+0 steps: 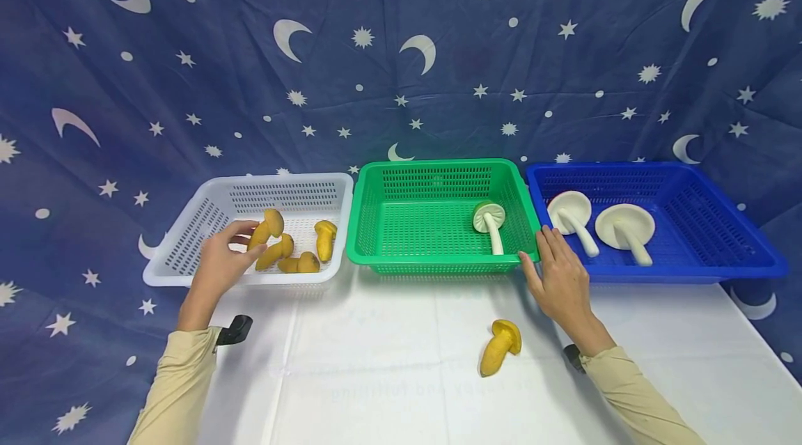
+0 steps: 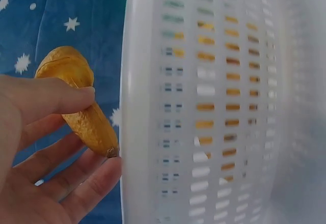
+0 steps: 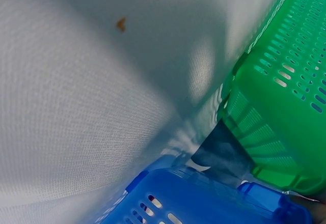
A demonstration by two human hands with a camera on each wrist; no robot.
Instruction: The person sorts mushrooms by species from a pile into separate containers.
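In the head view my left hand (image 1: 221, 260) holds a yellow toy mushroom (image 1: 272, 223) over the white basket (image 1: 161, 276). The left wrist view shows the thumb across its stem and the fingers behind. Three more yellow mushrooms (image 1: 325, 241) lie in that basket. My right hand (image 1: 560, 285) rests at the front right corner of the green basket (image 1: 432, 260), where it meets the blue basket (image 1: 695, 272). A green-capped mushroom (image 1: 493, 230) with a white stem lies inside the green basket. One more yellow mushroom (image 1: 499, 347) lies on the table.
Two white-stemmed mushrooms (image 1: 626, 232) lie in the blue basket, undersides up. The three baskets stand in a row along the back of the white table (image 1: 376, 354). Behind them hangs a dark blue cloth (image 1: 351, 104) with moons and stars.
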